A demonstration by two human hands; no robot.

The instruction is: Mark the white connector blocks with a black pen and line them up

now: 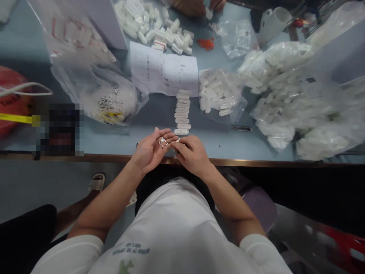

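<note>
My left hand (151, 150) is turned palm up at the table's front edge. Several small white pieces (162, 142), some with dark ends, lie cupped on its fingers. Beside it, my right hand (191, 153) is closed in a pinch at the left fingertips. A small white piece (178, 140) shows between its thumb and fingers; its exact kind is too small to tell. Just beyond both hands runs a column of flat white plastic strips (181, 115) with rounded ends and dark markings. The nearest strip almost touches the fingertips.
Printed sheets (179, 70) lie behind the strips. An open bag of white plastic parts (218, 93) stands right of them, with larger bags (281, 102) further right. Leftward is a bag of tiny black-and-white pieces (114, 102). Another person's hands (196, 7) work at the far side.
</note>
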